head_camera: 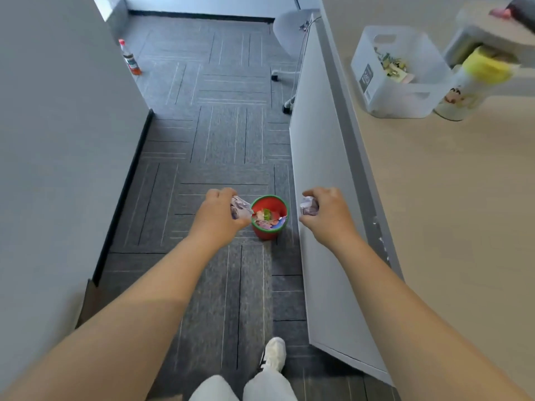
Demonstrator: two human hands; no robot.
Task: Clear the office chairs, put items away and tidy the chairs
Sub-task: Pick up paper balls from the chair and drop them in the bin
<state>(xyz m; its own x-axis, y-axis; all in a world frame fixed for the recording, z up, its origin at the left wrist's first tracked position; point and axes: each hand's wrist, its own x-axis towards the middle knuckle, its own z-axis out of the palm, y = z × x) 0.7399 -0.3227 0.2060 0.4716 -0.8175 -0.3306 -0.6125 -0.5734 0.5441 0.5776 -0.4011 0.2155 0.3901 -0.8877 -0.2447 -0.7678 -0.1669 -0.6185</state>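
A small red bin with a green rim (269, 230) stands on the carpet, holding several scraps of rubbish. My left hand (220, 211) grips a crumpled wrapper (239, 207) just left of the bin's rim, partly over it. Right of the bin, in front of the desk's grey side panel, my right hand (325, 209) grips a crumpled paper ball (308, 206). A grey office chair (292, 33) stands at the far end of the aisle, mostly hidden behind the panel.
A wall runs along the left, and a red-capped bottle (129, 57) stands on the floor by it. The desk (451, 198) on the right carries a translucent box (396, 73) of small items and a cartoon-printed container (463, 94). My shoe (273, 353) is on the carpet.
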